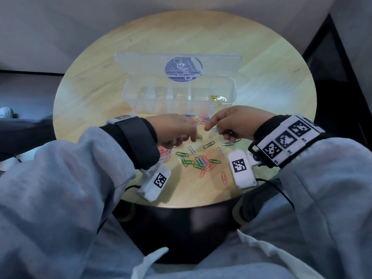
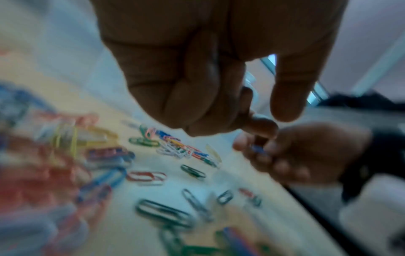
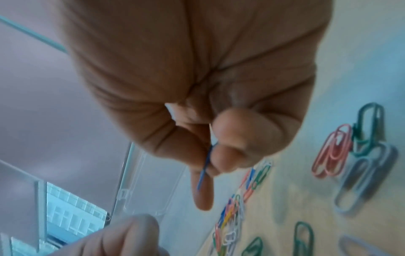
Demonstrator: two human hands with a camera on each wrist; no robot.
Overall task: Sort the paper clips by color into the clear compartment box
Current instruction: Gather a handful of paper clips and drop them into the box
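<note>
Fingers and thumb of the right hand [image 3: 197, 97] pinch a blue paper clip [image 3: 205, 166] just above the scattered paper clips [image 1: 198, 158] on the round wooden table [image 1: 90, 81]. Left hand [image 1: 175, 129] hovers beside it, fingers curled; whether it holds anything I cannot tell. Farther off stands the open clear compartment box [image 1: 179, 95], with yellow clips [image 1: 217, 98] in its rightmost compartment.
</note>
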